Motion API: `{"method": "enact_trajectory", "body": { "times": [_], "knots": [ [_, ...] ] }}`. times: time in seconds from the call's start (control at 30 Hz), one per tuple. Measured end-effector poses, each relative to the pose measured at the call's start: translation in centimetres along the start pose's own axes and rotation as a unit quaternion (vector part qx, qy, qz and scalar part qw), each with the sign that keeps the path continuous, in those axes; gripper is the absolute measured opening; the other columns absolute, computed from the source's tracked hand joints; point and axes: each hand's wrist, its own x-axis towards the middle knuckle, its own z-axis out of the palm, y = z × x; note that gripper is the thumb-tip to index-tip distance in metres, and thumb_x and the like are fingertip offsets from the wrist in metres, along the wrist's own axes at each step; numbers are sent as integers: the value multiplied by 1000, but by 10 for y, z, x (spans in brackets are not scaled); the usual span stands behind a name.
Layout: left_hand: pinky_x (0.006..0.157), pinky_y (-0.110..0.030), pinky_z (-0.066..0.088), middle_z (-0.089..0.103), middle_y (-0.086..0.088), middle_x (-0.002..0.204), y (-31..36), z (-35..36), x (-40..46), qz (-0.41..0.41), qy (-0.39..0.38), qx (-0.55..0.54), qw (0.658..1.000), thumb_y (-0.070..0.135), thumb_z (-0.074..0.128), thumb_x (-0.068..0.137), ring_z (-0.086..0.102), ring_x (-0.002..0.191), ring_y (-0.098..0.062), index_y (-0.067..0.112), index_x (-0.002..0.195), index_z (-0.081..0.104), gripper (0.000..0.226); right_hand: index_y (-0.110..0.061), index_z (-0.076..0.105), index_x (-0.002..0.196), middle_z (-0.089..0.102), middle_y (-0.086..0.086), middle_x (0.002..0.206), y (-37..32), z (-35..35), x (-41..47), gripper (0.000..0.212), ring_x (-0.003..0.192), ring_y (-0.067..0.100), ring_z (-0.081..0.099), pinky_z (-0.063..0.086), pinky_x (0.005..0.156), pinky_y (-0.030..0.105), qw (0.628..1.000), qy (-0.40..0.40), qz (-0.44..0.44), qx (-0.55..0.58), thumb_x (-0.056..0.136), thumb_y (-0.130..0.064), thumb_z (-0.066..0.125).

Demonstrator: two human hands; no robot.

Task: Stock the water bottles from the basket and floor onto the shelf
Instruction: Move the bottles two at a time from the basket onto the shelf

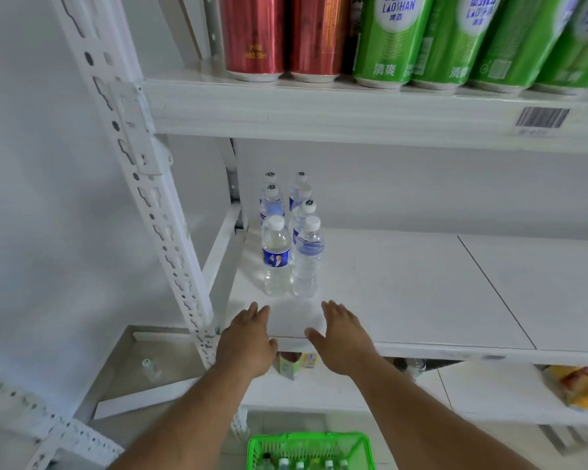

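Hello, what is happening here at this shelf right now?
A person is stocking water bottles on the middle shelf. Six bottles stand upright in two rows at its left end. Both the left hand and the right hand are open and empty, held over the shelf's front edge just before the bottles. Below, a green basket on the floor holds more bottles. Red and green cans fill the shelf above.

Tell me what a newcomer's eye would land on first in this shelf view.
Tall red and green drink cans crowd the upper white shelf, bright against pale walls. On the middle white shelf board, clear plastic water bottles with white caps stand in two short rows at its left end. The open left hand and right hand reach over its front edge, holding nothing; a green plastic basket sits below.
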Motion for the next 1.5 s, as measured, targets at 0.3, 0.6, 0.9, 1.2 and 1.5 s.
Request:
{"method": "enact_trajectory", "body": {
  "times": [0.3, 0.6, 0.9, 1.2, 1.5],
  "knots": [
    [109, -36, 37, 30, 3, 160, 28, 44, -94, 0, 3, 30, 1000, 38, 53, 93, 35, 142, -22, 27, 151, 30, 63, -13, 20, 158, 18, 7, 166, 58, 35, -68, 76, 153, 25, 16, 17, 121, 39, 989, -51, -74, -115, 99, -54, 45],
    [113, -42, 36, 25, 4, 162, 45, 129, -168, -52, -117, 27, 991, 42, 56, 92, 34, 144, -24, 27, 153, 28, 69, -12, 22, 157, 25, 8, 163, 146, 94, -135, 77, 148, 29, 27, 28, 120, 41, 990, -135, -8, -50, 97, -52, 50],
    [111, -39, 38, 33, 3, 158, 12, 166, -179, -93, -165, -30, 981, 42, 58, 90, 40, 140, -25, 28, 153, 28, 71, -9, 20, 158, 24, 12, 164, 142, 135, -150, 76, 148, 30, 28, 23, 119, 35, 983, -177, 35, -33, 99, -50, 47],
    [114, -33, 33, 33, -9, 157, -76, 195, -155, -149, -227, -151, 950, 40, 61, 90, 38, 141, -26, 19, 154, 28, 75, -10, 24, 156, 33, 11, 159, 85, 209, -135, 74, 142, 30, 38, 35, 113, 35, 967, -231, 108, -4, 99, -49, 49],
    [98, -32, 48, 59, -13, 132, -135, 297, -94, -247, -220, -290, 898, 21, 71, 87, 59, 117, -26, 8, 137, 51, 56, -13, 22, 158, 27, 9, 163, 104, 328, -51, 73, 148, 25, 30, 26, 119, 33, 947, -272, 157, 65, 99, -48, 50]
  ]
}}
